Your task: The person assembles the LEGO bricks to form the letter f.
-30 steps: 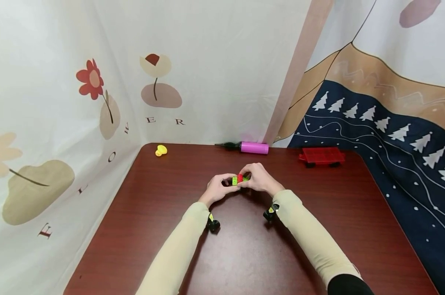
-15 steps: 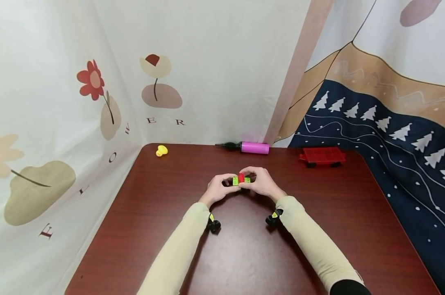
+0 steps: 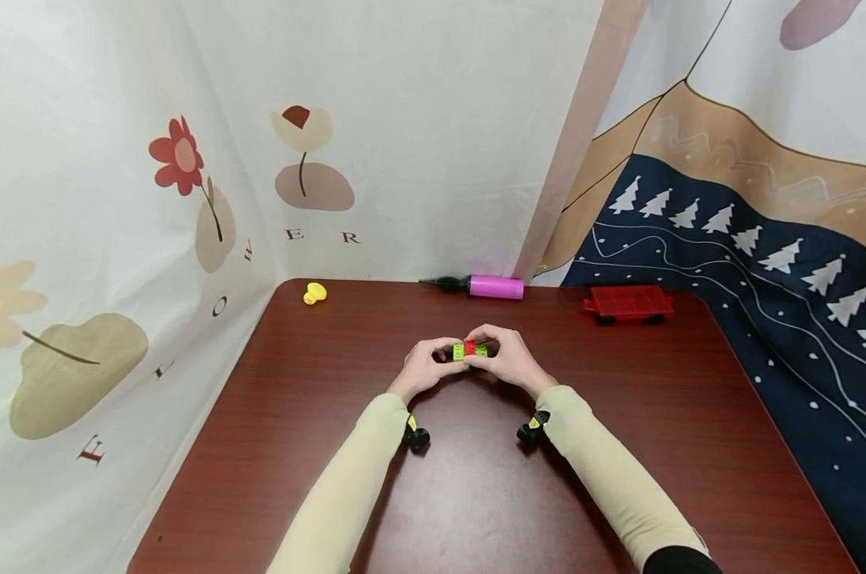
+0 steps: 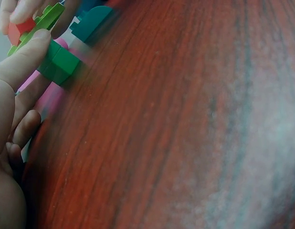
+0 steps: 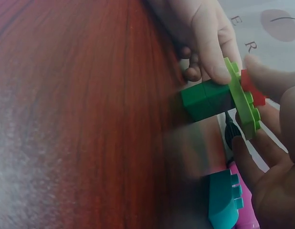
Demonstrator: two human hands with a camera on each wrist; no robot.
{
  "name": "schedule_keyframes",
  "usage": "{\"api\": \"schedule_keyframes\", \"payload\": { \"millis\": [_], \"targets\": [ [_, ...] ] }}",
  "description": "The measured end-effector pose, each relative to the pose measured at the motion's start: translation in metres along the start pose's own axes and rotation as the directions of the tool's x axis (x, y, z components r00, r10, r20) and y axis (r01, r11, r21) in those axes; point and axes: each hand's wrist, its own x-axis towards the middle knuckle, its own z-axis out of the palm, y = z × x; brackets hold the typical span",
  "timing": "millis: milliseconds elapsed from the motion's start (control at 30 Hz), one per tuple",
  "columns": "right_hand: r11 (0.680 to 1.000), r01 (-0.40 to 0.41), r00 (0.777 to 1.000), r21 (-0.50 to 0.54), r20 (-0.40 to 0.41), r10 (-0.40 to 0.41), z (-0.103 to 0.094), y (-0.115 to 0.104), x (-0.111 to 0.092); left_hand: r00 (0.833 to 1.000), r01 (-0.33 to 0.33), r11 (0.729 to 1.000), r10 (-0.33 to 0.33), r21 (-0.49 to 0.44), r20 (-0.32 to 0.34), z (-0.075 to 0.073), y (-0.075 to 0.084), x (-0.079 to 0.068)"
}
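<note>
Grained table (image 3: 440,502), hand-held studded lime brick (image 5: 241,101), probably plastic

1. Right hand (image 3: 510,357): shifted slightly toward table's (image 3: 469,494) near edge vs 1.0 s ago.
2. Light-green plate (image 3: 458,352): end facing table's right edge less covered than then.
3. Red brick (image 3: 470,348): top looks slightly lower than 0.5 s ago.

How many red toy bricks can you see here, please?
1: a red brick on the studded side of the light-green brick, in the right hand, which may hide others.
</note>
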Motion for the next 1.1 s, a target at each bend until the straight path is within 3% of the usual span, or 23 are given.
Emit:
{"api": "schedule_keyframes", "payload": {
  "millis": [300,533,833,1100],
  "targets": [
    [1.000,0.010,1.000,0.030,-0.026,-0.009,0.002,0.003,-0.002,1.000,0.005,1.000,-0.005,0.005,-0.001,0.001,-0.001,-0.001],
    [0.993,0.093,0.996,-0.066,-0.003,-0.094,-0.003,-0.001,0.002,1.000,0.011,1.000,-0.011,0.002,-0.006,0.001,0.001,-0.001],
    [0.958,0.210,0.977,-0.196,0.085,-0.197,-0.008,-0.009,0.011,1.000,0.012,1.000,-0.012,0.010,-0.011,0.000,-0.001,0.000],
    [0.913,0.308,0.947,-0.267,0.175,-0.269,-0.012,-0.016,0.015,1.000,0.022,1.000,-0.022,0.006,0.002,0.000,-0.001,0.000]
  ]
}}
